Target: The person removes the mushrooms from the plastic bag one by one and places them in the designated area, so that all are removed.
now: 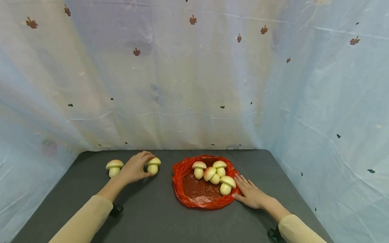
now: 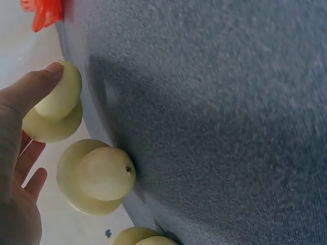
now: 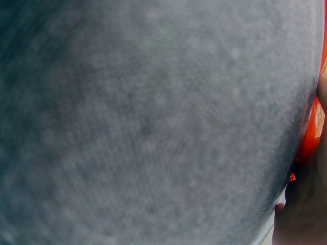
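Loose mushroom (image 1: 114, 168): we are seeing it resting on the grey table (image 1: 146, 216), just left of the left hand (image 1: 135, 168); the left wrist view is showing us two mushrooms near this hand besides the one in its grasp.
Left hand: we are recording it grasping the held mushroom (image 1: 154, 165), its thumb pressing on the stem; we are unable to tell whether this mushroom is touching the table.
Red bag (image 1: 178, 187): we are seeing it lying on the table between the hands, its crumpled rim forming a ring.
Bag mushrooms (image 1: 199, 169): we are counting four inside, clustering toward the far and right sides.
Right hand (image 1: 250, 194): we are noting it released, straight fingers touching the bag's right rim.
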`<action>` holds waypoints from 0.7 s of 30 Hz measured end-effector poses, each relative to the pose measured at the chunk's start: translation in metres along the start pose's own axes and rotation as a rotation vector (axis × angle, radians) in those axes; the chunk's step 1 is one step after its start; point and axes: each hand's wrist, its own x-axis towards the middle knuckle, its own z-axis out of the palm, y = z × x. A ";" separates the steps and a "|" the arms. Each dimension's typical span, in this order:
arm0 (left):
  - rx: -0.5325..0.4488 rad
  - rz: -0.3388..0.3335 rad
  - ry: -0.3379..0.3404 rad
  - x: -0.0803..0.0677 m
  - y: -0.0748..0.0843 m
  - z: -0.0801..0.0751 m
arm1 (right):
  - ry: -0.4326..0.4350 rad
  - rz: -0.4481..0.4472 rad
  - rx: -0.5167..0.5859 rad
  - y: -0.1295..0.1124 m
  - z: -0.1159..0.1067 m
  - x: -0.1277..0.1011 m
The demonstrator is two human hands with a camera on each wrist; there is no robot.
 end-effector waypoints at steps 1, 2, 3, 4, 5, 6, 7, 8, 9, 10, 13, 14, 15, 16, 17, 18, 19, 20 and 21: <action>0.006 0.006 -0.003 0.000 -0.001 0.000 | -0.002 0.004 0.002 0.000 0.000 0.000; 0.011 0.010 -0.005 0.000 -0.002 0.001 | -0.001 0.003 0.006 0.000 0.000 0.000; 0.016 0.014 -0.004 -0.001 -0.003 0.002 | -0.001 0.006 0.009 -0.001 0.000 0.000; 0.021 0.021 -0.002 -0.001 -0.004 0.003 | 0.002 0.005 0.010 -0.001 -0.001 -0.001; 0.024 0.025 -0.003 -0.001 -0.005 0.003 | 0.004 0.009 0.006 -0.003 -0.002 -0.002; 0.028 0.029 -0.003 -0.001 -0.006 0.004 | -0.001 0.010 0.002 -0.006 -0.004 -0.003; 0.029 0.027 -0.008 -0.001 -0.007 0.004 | -0.006 0.013 -0.003 -0.010 -0.006 -0.004; 0.031 0.028 -0.011 -0.002 -0.008 0.005 | -0.012 0.015 -0.009 -0.013 -0.008 -0.005; 0.031 0.028 -0.014 -0.002 -0.008 0.005 | -0.019 0.019 -0.019 -0.016 -0.010 -0.006; 0.031 0.026 -0.018 -0.003 -0.009 0.005 | -0.023 0.017 -0.025 -0.019 -0.012 -0.007; 0.025 0.010 -0.029 -0.004 -0.010 0.006 | -0.030 0.012 -0.029 -0.023 -0.015 -0.008; 0.023 0.007 -0.029 -0.005 -0.011 0.006 | -0.027 0.006 -0.026 -0.023 -0.014 -0.008; 0.022 0.003 -0.031 -0.005 -0.011 0.007 | -0.022 0.000 -0.022 -0.023 -0.014 -0.008; 0.021 -0.001 -0.032 -0.005 -0.012 0.007 | -0.020 -0.007 -0.016 -0.023 -0.014 -0.008; 0.020 -0.003 -0.032 -0.006 -0.012 0.007 | -0.016 -0.016 -0.009 -0.022 -0.014 -0.008; 0.020 -0.005 -0.032 -0.006 -0.013 0.008 | -0.011 -0.023 0.001 -0.022 -0.013 -0.008; 0.021 -0.006 -0.032 -0.006 -0.013 0.008 | -0.008 -0.029 0.010 -0.022 -0.013 -0.009; 0.022 -0.008 -0.031 -0.007 -0.014 0.008 | -0.004 -0.037 0.021 -0.021 -0.013 -0.009; 0.022 -0.011 -0.031 -0.007 -0.014 0.009 | 0.000 -0.045 0.030 -0.020 -0.012 -0.009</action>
